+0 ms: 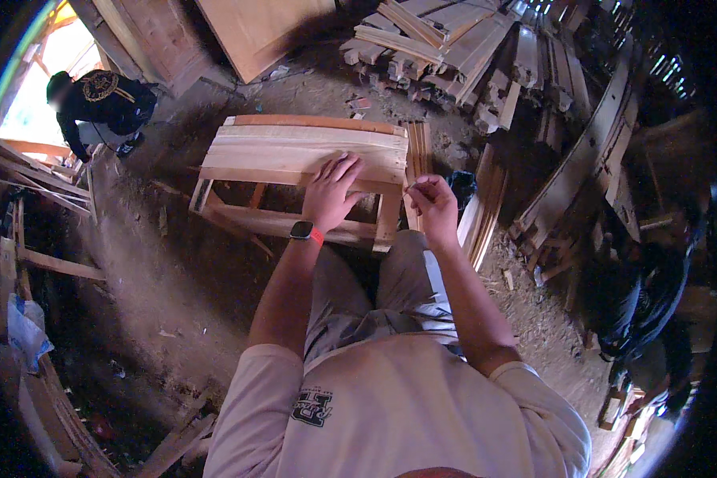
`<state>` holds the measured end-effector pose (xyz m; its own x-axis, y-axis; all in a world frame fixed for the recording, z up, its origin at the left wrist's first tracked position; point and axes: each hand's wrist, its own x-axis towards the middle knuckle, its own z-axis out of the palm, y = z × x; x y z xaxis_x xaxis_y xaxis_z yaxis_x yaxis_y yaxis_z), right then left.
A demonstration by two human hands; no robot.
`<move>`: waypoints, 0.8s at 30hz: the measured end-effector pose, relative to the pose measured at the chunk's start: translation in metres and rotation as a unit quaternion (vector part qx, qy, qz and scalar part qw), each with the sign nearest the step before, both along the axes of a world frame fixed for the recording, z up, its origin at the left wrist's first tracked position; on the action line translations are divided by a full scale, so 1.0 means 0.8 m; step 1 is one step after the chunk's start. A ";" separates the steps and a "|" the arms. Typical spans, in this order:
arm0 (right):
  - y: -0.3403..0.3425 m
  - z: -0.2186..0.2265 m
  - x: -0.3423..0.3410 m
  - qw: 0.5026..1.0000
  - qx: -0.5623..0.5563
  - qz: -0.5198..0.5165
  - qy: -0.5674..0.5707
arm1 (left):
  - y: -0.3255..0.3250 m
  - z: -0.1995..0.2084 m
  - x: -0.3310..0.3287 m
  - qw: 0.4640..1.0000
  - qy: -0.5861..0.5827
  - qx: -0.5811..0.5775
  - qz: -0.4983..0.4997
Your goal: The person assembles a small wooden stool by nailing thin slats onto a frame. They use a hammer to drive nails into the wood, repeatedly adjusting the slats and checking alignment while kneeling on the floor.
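A low bench-like wooden frame (295, 156) stands in front of my knees, with pale planks across its top and an open gap below them. My left hand (332, 191) lies flat on the near part of the planks, fingers stretched out; a dark watch (301, 230) with a red-orange band is on that wrist. Just off the frame's right end, my right hand (433, 210) is raised with its fingers curled and thumb pressed in. Whatever it pinches, if anything, is too small to name.
Narrow boards (486, 203) lean or lie right of the frame, by a dark object (460, 188). A large lumber pile (446, 48) sits at the far right. One person (107, 103) bends down at the far left; another (641, 295) is at the right edge.
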<state>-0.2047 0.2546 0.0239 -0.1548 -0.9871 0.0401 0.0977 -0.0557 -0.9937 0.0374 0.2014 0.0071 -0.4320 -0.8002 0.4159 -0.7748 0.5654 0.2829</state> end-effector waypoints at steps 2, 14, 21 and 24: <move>-0.005 -0.004 0.000 0.997 -0.037 -0.030 0.068 | 0.000 -0.002 -0.001 1.000 0.011 -0.004 -0.001; -0.006 -0.019 -0.016 0.991 -0.024 0.027 0.130 | -0.004 -0.010 0.000 0.999 0.019 -0.043 0.005; -0.018 -0.008 -0.005 0.978 -0.041 0.026 0.201 | -0.001 -0.008 0.000 0.999 0.022 -0.038 0.008; -0.036 -0.020 -0.012 0.941 -0.122 0.043 0.312 | -0.007 -0.010 0.000 0.999 0.025 -0.034 -0.001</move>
<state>-0.2144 0.2257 0.0082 0.0545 -0.9443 0.3244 -0.4864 -0.3089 -0.8173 0.0373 0.1960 -0.0010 -0.4115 -0.7678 0.4911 -0.7588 0.5871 0.2819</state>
